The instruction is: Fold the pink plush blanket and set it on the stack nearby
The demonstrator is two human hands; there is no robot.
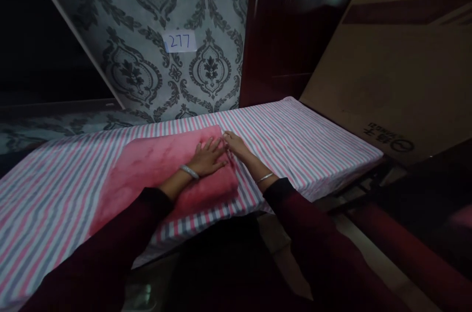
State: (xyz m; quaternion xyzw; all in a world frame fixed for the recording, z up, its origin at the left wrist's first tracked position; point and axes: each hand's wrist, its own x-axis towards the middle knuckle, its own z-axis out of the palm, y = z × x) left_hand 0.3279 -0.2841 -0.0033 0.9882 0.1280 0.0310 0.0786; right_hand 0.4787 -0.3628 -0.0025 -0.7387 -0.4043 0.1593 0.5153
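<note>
A pink plush cloth [151, 162], smooth on top and thick at its right end like a folded blanket, lies on a striped sheet [291, 140]. Pressed flat on its right part is my left hand [208, 157], with the fingers spread. My right hand [236, 145] is at the cloth's right edge, fingers close together and bent around that edge. Its fingertips are partly hidden, and a small pale bit beside them is too blurred to name. The two hands are close together, almost touching.
The striped sheet covers a long narrow table or bed against a patterned wall [212, 69]. A paper marked 277 [180, 41] is stuck there. At the right leans a large cardboard box [398, 76]. A dark screen [47, 46] is at the left.
</note>
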